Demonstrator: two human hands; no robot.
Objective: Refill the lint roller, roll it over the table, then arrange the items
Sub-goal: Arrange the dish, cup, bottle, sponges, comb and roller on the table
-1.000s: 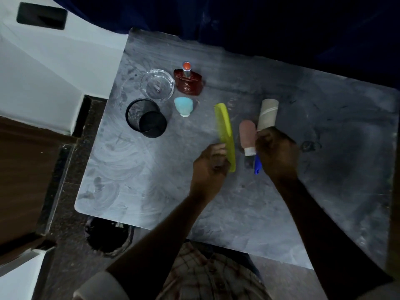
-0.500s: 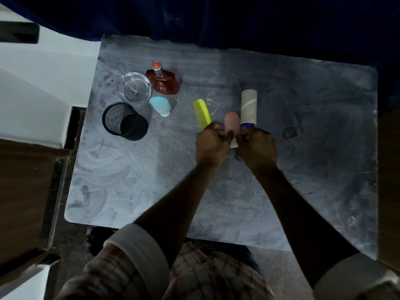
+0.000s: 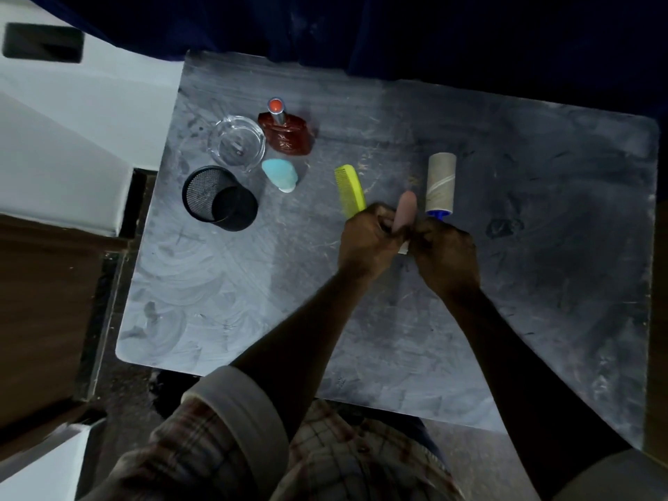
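Two hands: left hand [image 3: 365,240] closed around comb [image 3: 350,191], right hand [image 3: 446,253] around lint roller [image 3: 440,182] handle. Judged light, rigid; gripped best by handle.

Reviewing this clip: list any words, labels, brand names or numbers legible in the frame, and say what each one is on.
No text can be read in this frame.
Red perfume bottle: a faint gold mark on its front, too small and blurred to read.
Lint roller: its cardboard-coloured roll shows only a pale diagonal seam, no print.
Pink tube, yellow comb, black mesh cup, glass ashtray: no lettering visible.
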